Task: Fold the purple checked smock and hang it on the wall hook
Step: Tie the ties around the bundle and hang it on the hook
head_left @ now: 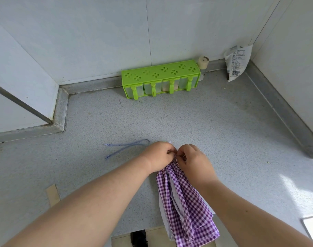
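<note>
Working from the left of my view, a strip of tape (52, 194) lies stuck on the grey counter (214, 125), and further in a thin striped tie cord (124, 147) trails loose across the surface, its far loop running toward my left hand (158, 155). That hand has its fingers curled, pinching the gathered top of the purple checked smock (185, 205); just beside it my right hand (193, 158) pinches the same bunched edge, the two hands touching at the fingertips. Below them the smock lies in a narrow lengthwise bundle on the counter, its lower end hanging over the front edge toward me, with pale lining showing between the layers. I judge the folding well along: the cloth is already narrowed into a strip, though the cord is still spread out and I cannot tell whether I am tying or just gathering at the top. Behind stands a green spice rack (161, 78) against the wall, a small jar (203, 66) next to it, and a white packet (237, 63) at the right corner. No wall hook shows anywhere, so the hanging is all still to do.
</note>
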